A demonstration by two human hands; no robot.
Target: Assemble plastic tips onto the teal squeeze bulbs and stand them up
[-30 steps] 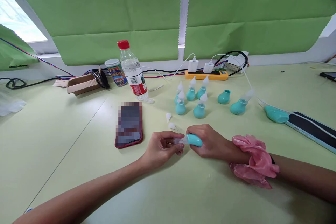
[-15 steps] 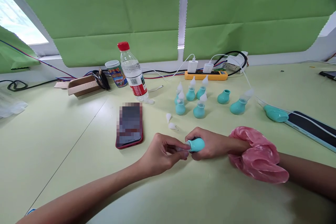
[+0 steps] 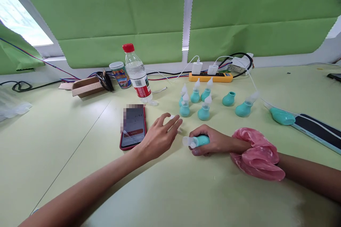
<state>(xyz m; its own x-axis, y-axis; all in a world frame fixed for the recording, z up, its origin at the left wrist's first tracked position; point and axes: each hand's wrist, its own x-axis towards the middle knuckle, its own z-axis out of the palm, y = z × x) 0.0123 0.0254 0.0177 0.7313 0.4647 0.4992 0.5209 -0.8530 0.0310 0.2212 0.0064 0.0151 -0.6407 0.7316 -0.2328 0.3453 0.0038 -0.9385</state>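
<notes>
My right hand (image 3: pixel 217 141) is wrapped round a turquoise nasal aspirator bulb (image 3: pixel 202 140), which lies on its side. From the bulb's mouth a clear plastic connector (image 3: pixel 188 142) sticks out to the left. My left hand (image 3: pixel 161 137) reaches over the small white nozzle tips (image 3: pixel 180 129), its fingers apart; they partly hide the tips, and contact cannot be made out. Behind the hands stand several aspirator bulbs (image 3: pixel 204 113) fitted with pale tips. A bare turquoise bulb (image 3: pixel 228 99) and one with a tilted clear piece (image 3: pixel 243 109) are to their right.
A phone (image 3: pixel 133 133) lies left of my left hand. Farther back are a red-capped water bottle (image 3: pixel 138 79), a canister (image 3: pixel 122 76), a cardboard tray (image 3: pixel 89 88) and a yellow power strip (image 3: pixel 210 77) with chargers. Another turquoise piece (image 3: pixel 282 116) rests beside a dark tablet-like object (image 3: pixel 317 126).
My left hand has let go of the clear connector and moved left and away from me, toward the white tips, its fingers spreading. My right hand still holds the bulb.
</notes>
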